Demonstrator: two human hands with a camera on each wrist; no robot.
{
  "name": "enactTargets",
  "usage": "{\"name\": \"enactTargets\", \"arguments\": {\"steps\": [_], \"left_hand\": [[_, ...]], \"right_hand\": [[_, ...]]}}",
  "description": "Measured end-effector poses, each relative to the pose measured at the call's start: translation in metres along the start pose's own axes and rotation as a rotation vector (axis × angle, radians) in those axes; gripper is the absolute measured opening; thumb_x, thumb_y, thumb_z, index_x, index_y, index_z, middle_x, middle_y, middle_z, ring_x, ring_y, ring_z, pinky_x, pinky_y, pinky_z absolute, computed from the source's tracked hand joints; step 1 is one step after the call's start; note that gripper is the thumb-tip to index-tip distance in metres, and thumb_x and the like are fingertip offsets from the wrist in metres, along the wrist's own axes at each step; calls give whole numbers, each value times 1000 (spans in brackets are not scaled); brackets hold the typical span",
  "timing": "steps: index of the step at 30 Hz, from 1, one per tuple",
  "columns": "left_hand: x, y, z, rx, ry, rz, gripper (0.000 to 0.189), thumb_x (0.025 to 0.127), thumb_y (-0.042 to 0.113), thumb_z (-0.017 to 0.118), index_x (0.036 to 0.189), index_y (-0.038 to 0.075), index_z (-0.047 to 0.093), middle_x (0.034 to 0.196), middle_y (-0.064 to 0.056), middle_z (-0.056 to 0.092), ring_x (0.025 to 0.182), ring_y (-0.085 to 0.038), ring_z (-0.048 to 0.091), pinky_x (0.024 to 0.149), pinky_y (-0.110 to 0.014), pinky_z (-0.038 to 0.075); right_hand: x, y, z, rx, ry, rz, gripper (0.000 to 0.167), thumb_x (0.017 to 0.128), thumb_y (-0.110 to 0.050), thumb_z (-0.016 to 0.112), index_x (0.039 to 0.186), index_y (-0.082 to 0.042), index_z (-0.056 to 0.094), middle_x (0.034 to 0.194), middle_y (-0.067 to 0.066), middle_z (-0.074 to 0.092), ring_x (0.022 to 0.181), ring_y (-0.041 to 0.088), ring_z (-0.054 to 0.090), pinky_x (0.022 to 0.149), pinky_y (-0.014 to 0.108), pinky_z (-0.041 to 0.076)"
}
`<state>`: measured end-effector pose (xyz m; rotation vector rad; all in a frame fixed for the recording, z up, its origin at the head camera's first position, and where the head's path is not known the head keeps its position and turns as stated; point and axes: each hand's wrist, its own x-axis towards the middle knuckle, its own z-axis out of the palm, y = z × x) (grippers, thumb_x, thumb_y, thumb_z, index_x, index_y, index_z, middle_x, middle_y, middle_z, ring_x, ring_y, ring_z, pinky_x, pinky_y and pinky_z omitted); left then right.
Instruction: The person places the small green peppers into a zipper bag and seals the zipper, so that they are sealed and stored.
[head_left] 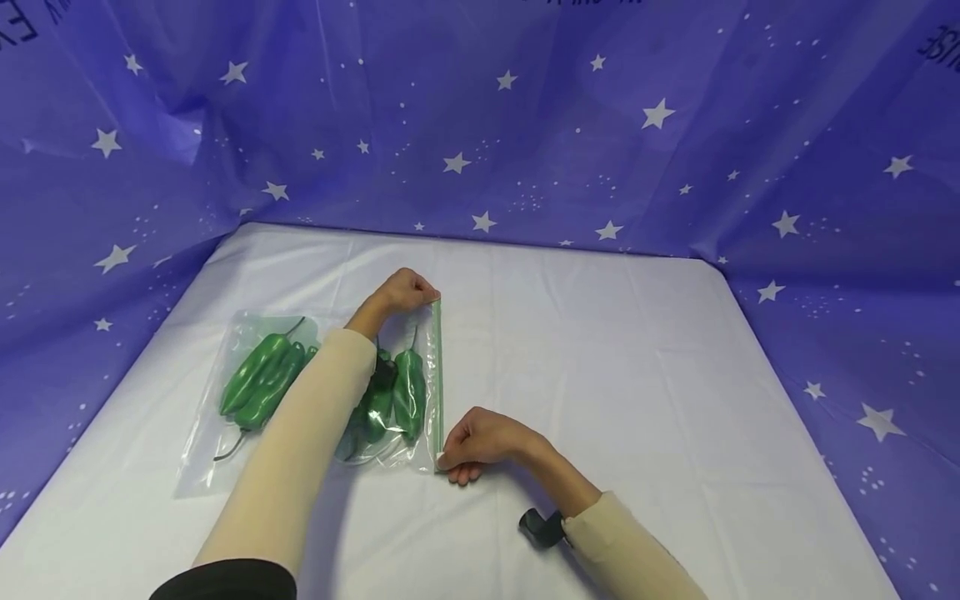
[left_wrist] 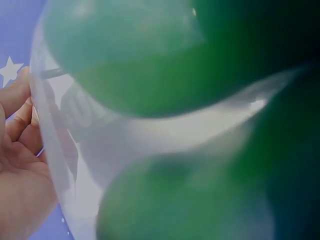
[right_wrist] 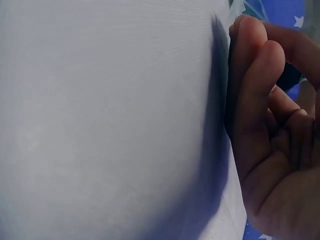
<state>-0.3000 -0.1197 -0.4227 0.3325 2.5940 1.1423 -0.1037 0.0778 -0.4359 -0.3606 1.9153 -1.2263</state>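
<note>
A clear zip bag (head_left: 201, 473) lies flat on the white table, its green zip strip (head_left: 439, 375) along the right edge. Long green peppers (head_left: 255, 375) fill its left part, and more peppers (head_left: 409, 396) lie near the strip. My left hand (head_left: 405, 290) pinches the strip's far end, its forearm crossing over the bag and hiding the middle. At the near end, my right hand (head_left: 483, 437) pinches the strip by a small white slider (head_left: 440, 457). Blurred peppers (left_wrist: 150, 95) behind plastic fill the left wrist view. In the right wrist view, curled fingers (right_wrist: 257, 75) are close to the tabletop.
The white-covered table (head_left: 600, 375) extends right of the bag. A purple sheet (head_left: 555, 125) with white stars hangs behind and along both sides. A black wrist camera (head_left: 542, 529) sticks out from the right wrist.
</note>
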Motion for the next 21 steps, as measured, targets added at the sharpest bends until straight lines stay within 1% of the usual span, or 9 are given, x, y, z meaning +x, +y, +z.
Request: {"name": "enactTargets", "arguments": {"steps": [3,7,10,13,16,17,19,21], "left_hand": [[1,1,2,10,-9,3,28,94,19,58,103,-4,70,111,-18,65,96,-26,58,76,-32,45],[1,2,3,24,-17,-7,28,94,21,59,101,-4,71,112,-17,65,90,-23,55,71,-28,42],[1,4,4,51,-24,-28,29,94,23,58,102,-3,70,112,-16,65,89,-21,53,70,-26,40],[-2,4,5,84,-36,-53,30,95,25,57,103,-2,69,111,-15,63,89,-21,51,73,-29,41],[-4,5,6,153,-59,-52,33,96,28,55,107,0,67,111,-13,62,92,-24,52,79,-35,43],[-5,6,6,186,-69,-44,34,97,30,53,109,0,66,112,-13,61,96,-26,53,85,-40,43],[-9,7,6,256,-80,-12,39,97,32,52,118,0,61,116,-14,60,103,-29,54,92,-48,39],[-15,10,5,310,-79,30,45,97,34,52,126,-1,55,122,-16,57,111,-33,52,95,-57,35]], "right_hand": [[1,2,1,10,-12,-9,12,82,-6,71,75,3,71,64,13,67,52,13,62,50,23,50],[2,3,2,16,-31,-29,13,82,-7,71,74,3,71,64,13,67,53,13,62,49,22,49],[2,3,2,6,-39,-39,14,83,-8,72,73,2,71,65,14,67,53,14,63,50,23,50],[0,3,0,-14,-27,-50,17,84,-12,71,74,2,71,67,14,67,54,16,64,51,26,51],[-4,4,-4,-53,5,-58,20,87,-16,69,76,1,71,69,14,68,57,19,64,54,29,52],[-6,4,-6,-72,20,-63,21,88,-18,67,77,0,71,70,13,68,58,20,64,55,30,53],[-10,5,-12,-106,50,-71,22,90,-19,65,80,-1,71,72,12,68,62,21,64,59,31,53],[-16,7,-20,-144,80,-81,23,92,-21,63,83,-2,71,75,11,68,65,22,65,62,32,53]]}}
